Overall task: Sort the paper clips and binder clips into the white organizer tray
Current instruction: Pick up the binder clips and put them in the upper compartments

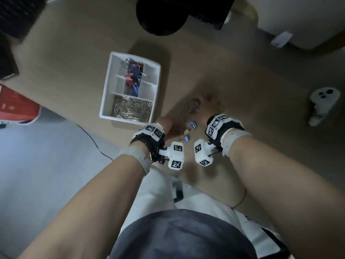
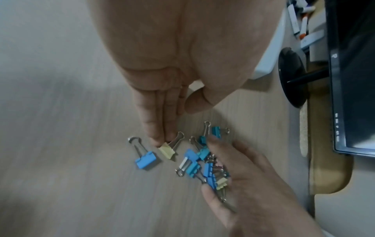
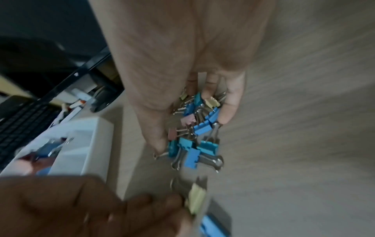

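The white organizer tray (image 1: 106, 94) stands on the desk left of my hands, with red and blue binder clips (image 1: 133, 75) in its middle compartments and paper clips (image 1: 131, 109) in the near one. Loose binder clips (image 2: 199, 160) lie in a pile on the desk. My right hand (image 3: 192, 128) curls thumb and fingers round this cluster. My left hand (image 2: 168, 128) points straight fingers down, its fingertips (image 2: 160, 141) touching a yellow binder clip (image 2: 167, 150). A single blue clip (image 2: 145, 161) lies beside it, untouched.
A black monitor base (image 1: 160, 17) stands at the back, with a keyboard (image 3: 20, 121) beyond the tray. A white controller (image 1: 321, 103) lies at the right and a red object (image 1: 16, 107) at the left. The desk's front edge runs just under my wrists.
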Demonstrator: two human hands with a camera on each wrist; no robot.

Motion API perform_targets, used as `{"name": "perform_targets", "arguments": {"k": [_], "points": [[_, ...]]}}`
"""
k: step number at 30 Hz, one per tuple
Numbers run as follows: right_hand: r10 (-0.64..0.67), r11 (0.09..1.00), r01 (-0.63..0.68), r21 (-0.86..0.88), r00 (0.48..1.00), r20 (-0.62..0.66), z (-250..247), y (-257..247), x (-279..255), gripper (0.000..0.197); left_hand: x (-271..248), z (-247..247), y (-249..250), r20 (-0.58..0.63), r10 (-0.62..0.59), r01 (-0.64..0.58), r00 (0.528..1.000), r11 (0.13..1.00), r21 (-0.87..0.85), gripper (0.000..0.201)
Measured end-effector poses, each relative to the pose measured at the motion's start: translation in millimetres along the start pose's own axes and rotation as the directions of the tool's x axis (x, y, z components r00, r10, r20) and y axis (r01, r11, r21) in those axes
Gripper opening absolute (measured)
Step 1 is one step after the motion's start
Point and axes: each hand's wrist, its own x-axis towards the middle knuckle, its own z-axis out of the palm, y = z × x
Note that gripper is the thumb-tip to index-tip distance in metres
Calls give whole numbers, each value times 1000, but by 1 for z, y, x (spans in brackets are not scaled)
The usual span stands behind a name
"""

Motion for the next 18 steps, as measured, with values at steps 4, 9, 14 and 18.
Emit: {"name": "perform_targets", "arguments": {"k": [4, 9, 14, 18], "points": [[-104, 980, 100, -172, 994, -16, 11, 5, -15, 89, 3, 7, -7, 33, 115, -111, 993, 989, -97, 25], [-166, 965, 165, -205, 986, 10, 6, 3, -26, 92, -2, -6, -12, -107, 182, -189, 978, 980, -57, 13], [-148, 936, 119, -331, 987, -61, 18, -5, -38, 105, -29, -41, -14, -374, 424, -397, 825, 905, 150, 26], [-99, 944, 51, -327, 986, -131, 29, -11, -37, 80, -45, -70, 3, -573, 537, -398, 620, 844, 360, 23]]}}
